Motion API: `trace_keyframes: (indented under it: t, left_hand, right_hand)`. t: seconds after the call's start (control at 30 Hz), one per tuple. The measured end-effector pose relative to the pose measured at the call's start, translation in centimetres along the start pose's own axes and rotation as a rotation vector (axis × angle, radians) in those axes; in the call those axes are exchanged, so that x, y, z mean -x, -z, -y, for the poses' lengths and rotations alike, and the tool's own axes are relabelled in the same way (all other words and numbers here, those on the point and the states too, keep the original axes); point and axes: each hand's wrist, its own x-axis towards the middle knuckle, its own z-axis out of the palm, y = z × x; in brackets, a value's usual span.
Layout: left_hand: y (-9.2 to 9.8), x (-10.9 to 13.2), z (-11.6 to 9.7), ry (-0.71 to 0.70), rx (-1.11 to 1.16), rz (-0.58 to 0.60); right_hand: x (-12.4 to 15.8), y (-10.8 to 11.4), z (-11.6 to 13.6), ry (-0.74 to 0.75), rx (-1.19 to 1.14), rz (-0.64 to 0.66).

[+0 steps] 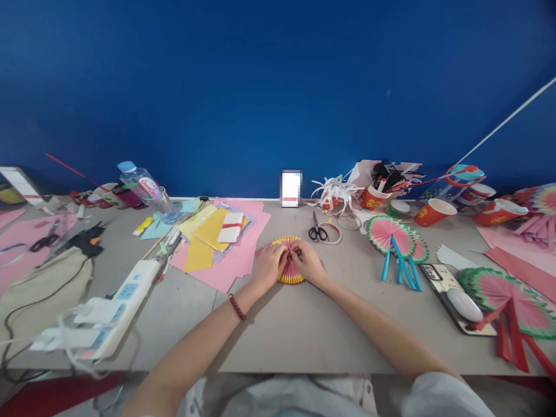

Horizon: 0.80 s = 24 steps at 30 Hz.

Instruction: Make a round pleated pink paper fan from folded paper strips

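Observation:
A round pleated paper fan (292,277), pink with a yellow rim, lies on the table in front of me. My left hand (271,262) rests over its left side, fingers closed near the centre. From the other side my right hand (307,260) pinches at the same middle, its fingertips almost meeting the left ones. The fingers hide the fan's centre, so any small piece held there cannot be made out. Black-handled scissors (318,231) and a roll of tape (334,234) lie just beyond my right hand.
Pink paper sheets (256,231) and yellow paper (199,255) lie left, near a power strip (130,292) and a tilted bottle (150,188). A phone (291,188) stands against the wall. Finished-looking fans (391,234), paper cups (435,212) and a mouse (464,304) sit right.

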Motion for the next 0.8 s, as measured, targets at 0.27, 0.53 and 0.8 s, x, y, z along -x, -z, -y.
trace_keyframes:
  t: [0.27,0.53,0.8]
  left_hand:
    - [0.0,0.1,0.1,-0.109,-0.16,-0.024]
    - [-0.1,-0.1,0.6,-0.088,-0.019,-0.061]
    - [-0.3,-0.1,0.7,-0.047,0.096,-0.059]
  right_hand:
    - [-0.1,0.2,0.0,0.078,0.0,0.059]
    - [-0.1,0.9,0.4,0.078,-0.042,0.088]
    - [-0.5,1.3,0.5,0.016,-0.103,0.116]
